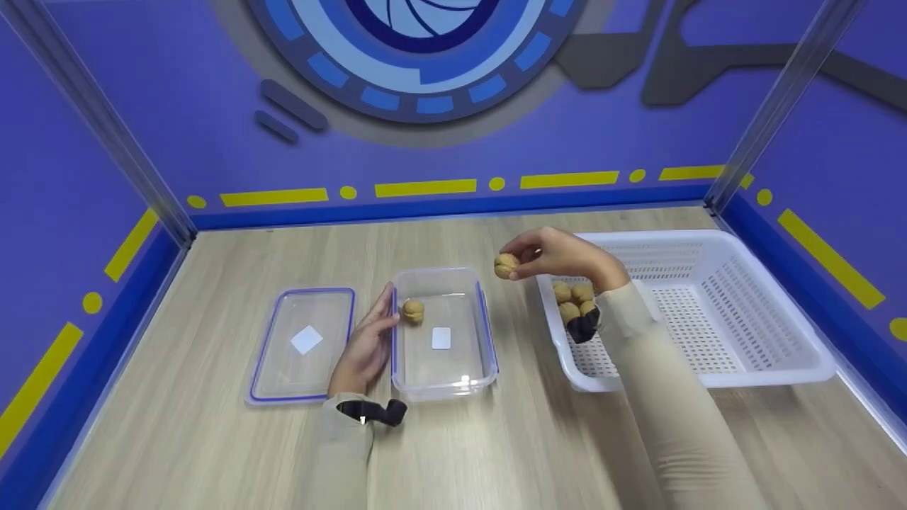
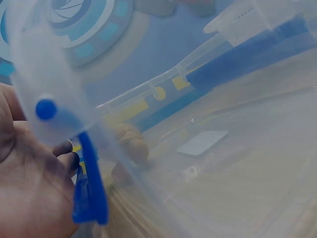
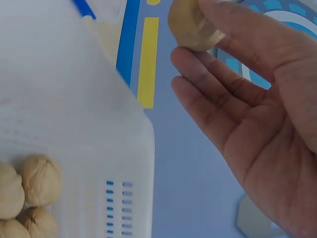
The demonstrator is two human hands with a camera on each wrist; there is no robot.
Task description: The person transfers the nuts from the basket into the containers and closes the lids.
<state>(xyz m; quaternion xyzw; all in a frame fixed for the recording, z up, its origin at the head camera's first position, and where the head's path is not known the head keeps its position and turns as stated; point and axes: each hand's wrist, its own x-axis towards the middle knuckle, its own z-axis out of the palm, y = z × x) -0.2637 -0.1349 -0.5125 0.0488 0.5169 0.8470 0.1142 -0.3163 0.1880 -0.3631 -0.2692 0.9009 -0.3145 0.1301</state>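
Note:
My right hand (image 1: 556,253) pinches a walnut (image 1: 506,265) between thumb and fingertips, in the air between the clear container and the white basket. The right wrist view shows the same walnut (image 3: 193,25) at the fingertips, above the basket's rim. With fairly straight fingers, my left hand (image 1: 368,347) rests against the left side of the clear plastic container (image 1: 445,388). One walnut (image 1: 413,311) lies inside it, near the left wall. Through the hazy wall in the left wrist view, that walnut (image 2: 131,144) appears blurred, beside a blue latch (image 2: 91,183).
The white slotted basket (image 1: 765,312) stands at the right, with several walnuts (image 1: 569,312) at its left end, partly hidden by my right wrist. A blue-edged lid (image 1: 305,375) lies left of my left hand. Blue-purple panels (image 1: 425,166) enclose the wooden table's back and sides.

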